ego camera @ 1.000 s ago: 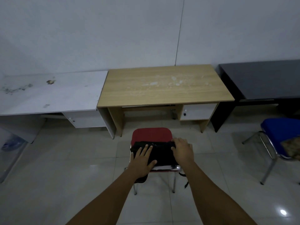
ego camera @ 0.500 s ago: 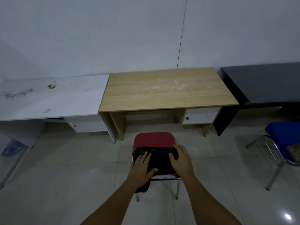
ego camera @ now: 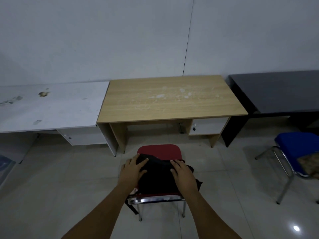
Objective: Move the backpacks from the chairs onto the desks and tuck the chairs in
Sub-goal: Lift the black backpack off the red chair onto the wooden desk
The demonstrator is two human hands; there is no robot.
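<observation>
A black backpack (ego camera: 158,176) lies on the red chair (ego camera: 159,150), which stands on the floor in front of the wooden desk (ego camera: 170,99). My left hand (ego camera: 133,169) grips the backpack's left side. Its right side is held by my right hand (ego camera: 183,173). The bag's top edge is raised a little off the seat. A strap hangs down at the chair's left front corner. The chair stands clear of the desk, not under it.
A stained white desk (ego camera: 50,106) adjoins the wooden one on the left, a dark desk (ego camera: 276,92) on the right. A blue chair (ego camera: 300,149) with a brownish bag (ego camera: 310,164) stands at the right. Tiled floor surrounds the chairs.
Both hands slid outward from the top of the backpack to its sides and closed on it. The bag has bunched up and its top has lifted slightly. The view has come closer.
</observation>
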